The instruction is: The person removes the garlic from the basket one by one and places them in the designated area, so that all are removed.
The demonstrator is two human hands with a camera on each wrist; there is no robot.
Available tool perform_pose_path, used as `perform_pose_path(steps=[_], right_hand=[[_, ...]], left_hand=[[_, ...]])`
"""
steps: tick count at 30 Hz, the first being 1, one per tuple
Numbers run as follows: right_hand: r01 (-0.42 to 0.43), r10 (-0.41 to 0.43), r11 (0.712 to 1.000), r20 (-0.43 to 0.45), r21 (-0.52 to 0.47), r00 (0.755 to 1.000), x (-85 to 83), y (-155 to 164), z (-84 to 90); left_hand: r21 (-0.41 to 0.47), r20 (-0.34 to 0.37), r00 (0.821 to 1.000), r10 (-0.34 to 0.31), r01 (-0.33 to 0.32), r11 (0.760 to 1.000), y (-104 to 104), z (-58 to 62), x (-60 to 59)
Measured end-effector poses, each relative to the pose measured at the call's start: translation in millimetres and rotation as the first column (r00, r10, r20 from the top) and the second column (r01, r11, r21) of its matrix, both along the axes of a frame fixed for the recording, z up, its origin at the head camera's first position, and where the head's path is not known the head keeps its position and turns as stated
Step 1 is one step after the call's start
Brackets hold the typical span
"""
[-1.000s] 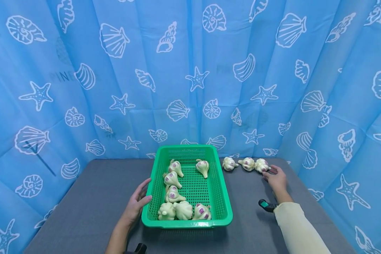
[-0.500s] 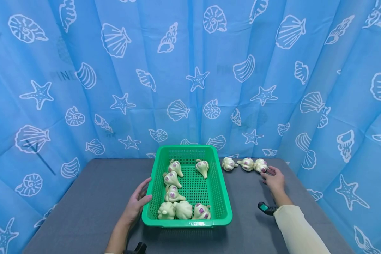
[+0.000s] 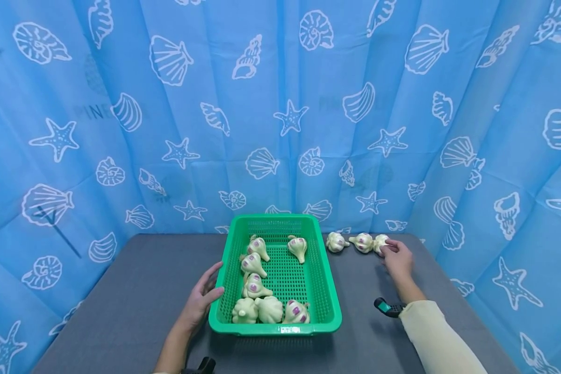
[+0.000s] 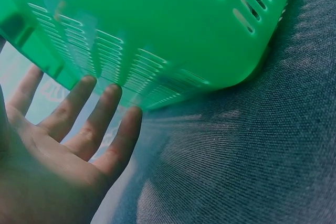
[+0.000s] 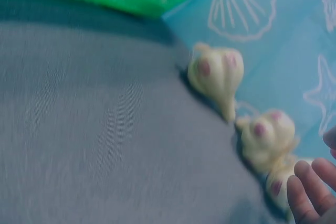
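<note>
My left hand (image 3: 200,298) rests against the left side of a green plastic basket (image 3: 331,291). In the left wrist view its fingers (image 4: 107,111) are spread and extended beside the slotted wall. At the back right, my right hand (image 3: 399,259) reaches over the rightmost garlic bulb (image 3: 379,242) of a row of three, partly covering it. The right wrist view shows its fingers (image 5: 300,192) fairly straight in front of that bulb. The middle garlic bulb (image 3: 363,242) touches it or nearly does. A third garlic bulb (image 3: 336,242) lies nearest the basket.
Several garlic bulbs lie in the basket along its left and front sides, and one more garlic bulb (image 3: 297,248) sits at its back right. A grey cloth (image 3: 121,301) covers the table. Behind hangs a blue curtain (image 3: 262,130) with white shell prints.
My right hand has moved slightly left and up, so its fingers now cover more of the rightmost garlic bulb. The left hand and the basket have stayed in place.
</note>
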State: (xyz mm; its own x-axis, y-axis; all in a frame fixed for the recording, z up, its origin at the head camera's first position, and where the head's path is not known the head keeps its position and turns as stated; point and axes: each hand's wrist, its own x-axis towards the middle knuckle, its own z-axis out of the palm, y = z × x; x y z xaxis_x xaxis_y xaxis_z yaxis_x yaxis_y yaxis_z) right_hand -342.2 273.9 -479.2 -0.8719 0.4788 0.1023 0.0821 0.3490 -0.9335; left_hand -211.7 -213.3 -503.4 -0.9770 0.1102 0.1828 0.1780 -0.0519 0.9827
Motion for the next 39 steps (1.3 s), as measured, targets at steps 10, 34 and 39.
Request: perform_pose_path(steps=[10, 34, 39], right_hand=[[-0.109, 0.104, 0.992, -0.071, -0.063, 0.992, -10.2, -27.0, 29.9], [-0.354, 0.341, 0.916, -0.098, -0.189, 0.935, -17.2, -108.6, 97.6], [-0.402, 0.390, 0.892, -0.099, -0.206, 0.916, -14.5, -126.2, 103.1]], left_hand=[[0.007, 0.006, 1.000, 0.001, -0.001, 1.000, 3.2, 1.3, 0.4], [-0.002, -0.007, 1.000, -0.015, 0.015, 1.000, -0.6, 0.3, 1.6], [-0.001, -0.008, 1.000, -0.021, 0.021, 1.000, -0.2, 0.8, 1.9]])
